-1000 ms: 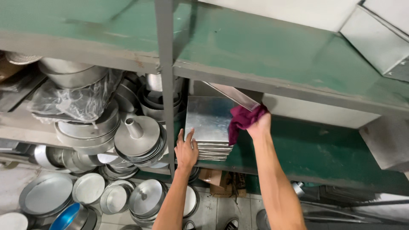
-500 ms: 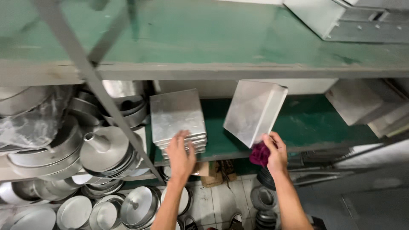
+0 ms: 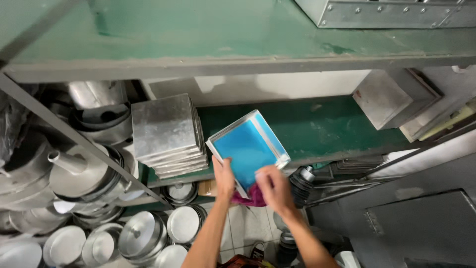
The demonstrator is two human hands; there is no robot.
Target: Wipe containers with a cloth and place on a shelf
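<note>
Green shelf (image 3: pixel 322 126) behind carries a stack of square metal pans (image 3: pixel 166 131). Just right of that stack, both hands grip a blue-lined square pan (image 3: pixel 246 147): left hand (image 3: pixel 224 177) at its lower edge, right hand (image 3: pixel 274 188) also clutching a magenta cloth (image 3: pixel 250 197) beneath.

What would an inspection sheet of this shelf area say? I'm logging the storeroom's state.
Surface: green shelf, worn, bare patch in the middle.
Job's things: square pan with blue inside, tilted, held by left hand and right hand; magenta cloth under the right hand.
Clutter: stack of square pans; round pans left and below.
Grippers: both hands grip.
Cables: nothing seen.
Surroundings: metal boxes at right; tiled floor.
</note>
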